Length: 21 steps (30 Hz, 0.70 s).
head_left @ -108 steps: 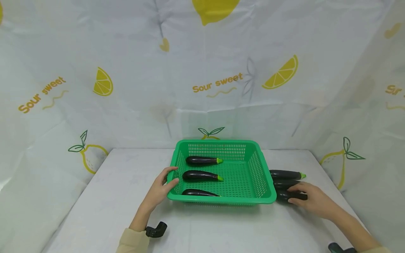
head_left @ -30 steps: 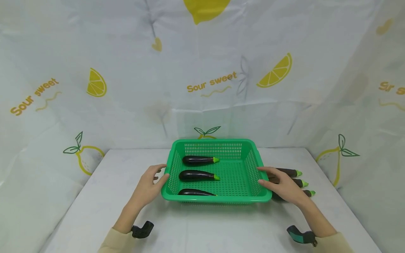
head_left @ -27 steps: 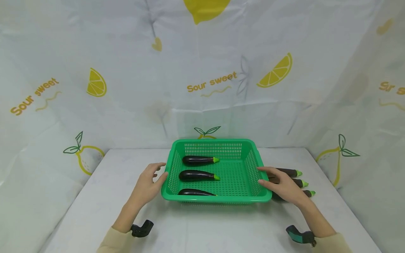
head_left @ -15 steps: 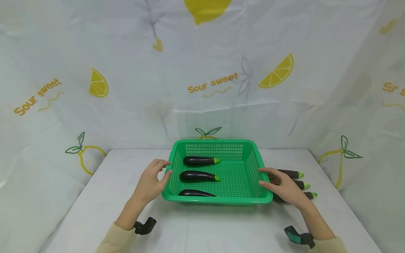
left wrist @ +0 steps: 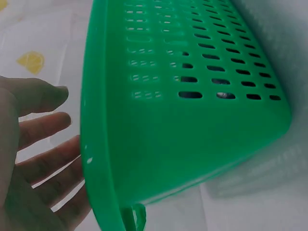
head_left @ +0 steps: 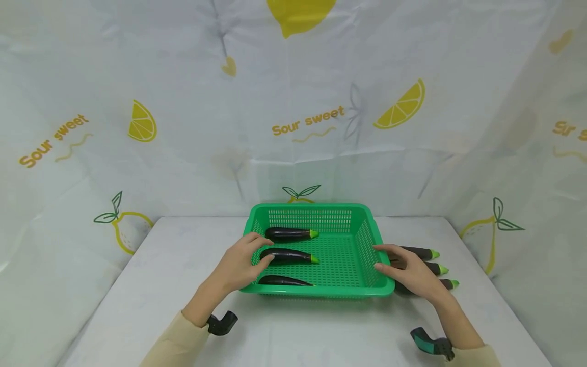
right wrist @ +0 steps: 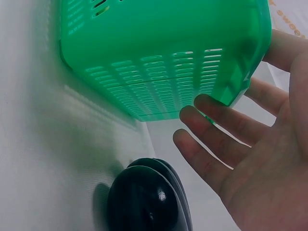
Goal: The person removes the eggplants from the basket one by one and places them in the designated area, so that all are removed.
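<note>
"Green plastic first: we see the basket (head_left: 316, 291) standing on the white table (head_left: 321, 331), three eggplants (head_left: 289, 234) inside, their stems all pointing right, probably laid so for tidy rows."

"And our right hand (head_left: 412, 270)?"

"We have it loosely gripping the basket's right rim, thumb and forefinger over the edge, the other fingers spread outside the wall, perhaps to steady it."

"What does our left hand (head_left: 243, 260) hold?"

"Nothing. It hangs well open over the left rim, thumb and fingers parted near the blunt end of the middle eggplant (head_left: 293, 256); we can't tell whether they touch."

"We also count three more eggplants (head_left: 422, 252) on the table, just right of the basket, partly hidden."
</note>
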Motion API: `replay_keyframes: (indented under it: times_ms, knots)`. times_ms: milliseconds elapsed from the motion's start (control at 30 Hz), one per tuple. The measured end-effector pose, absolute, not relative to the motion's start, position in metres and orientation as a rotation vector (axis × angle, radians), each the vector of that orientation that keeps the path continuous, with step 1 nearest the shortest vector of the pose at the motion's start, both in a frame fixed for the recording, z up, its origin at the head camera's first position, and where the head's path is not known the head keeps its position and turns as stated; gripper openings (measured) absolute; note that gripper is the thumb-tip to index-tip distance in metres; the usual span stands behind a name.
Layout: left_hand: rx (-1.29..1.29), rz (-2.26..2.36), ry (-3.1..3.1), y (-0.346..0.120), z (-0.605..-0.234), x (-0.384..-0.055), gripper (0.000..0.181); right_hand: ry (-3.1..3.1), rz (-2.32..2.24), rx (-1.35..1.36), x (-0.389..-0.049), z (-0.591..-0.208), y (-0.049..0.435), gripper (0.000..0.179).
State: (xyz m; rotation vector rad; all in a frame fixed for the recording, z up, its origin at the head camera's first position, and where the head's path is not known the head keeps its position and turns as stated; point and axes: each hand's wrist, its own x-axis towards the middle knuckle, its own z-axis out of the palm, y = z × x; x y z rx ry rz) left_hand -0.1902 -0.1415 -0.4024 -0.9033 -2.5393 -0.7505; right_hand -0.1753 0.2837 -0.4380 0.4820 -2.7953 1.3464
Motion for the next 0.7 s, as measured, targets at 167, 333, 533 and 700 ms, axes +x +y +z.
replay_keyframes:
  times_ms: [167,333,533,700]
  knots:
    - [-0.974,-0.646,-2.685,-0.132,-0.402,-0.195,0.028,-2.791,1.352,0.48,-0.176,-0.44,0.286,0.052]
    - [-1.027,-0.612,-2.847,-0.124,-0.402,-0.201,0.032,-2.786,1.348,0.488,-0.176,-0.438,0.286,0.052]
    - [-1.065,-0.597,-2.983,-0.117,-0.406,-0.207,0.037,-2.782,1.366,0.499,-0.176,-0.437,0.285,0.052]
    - [-1.084,-0.572,-3.067,-0.112,-0.41,-0.212,0.039,-2.78,1.368,0.502,-0.176,-0.437,0.283,0.052]
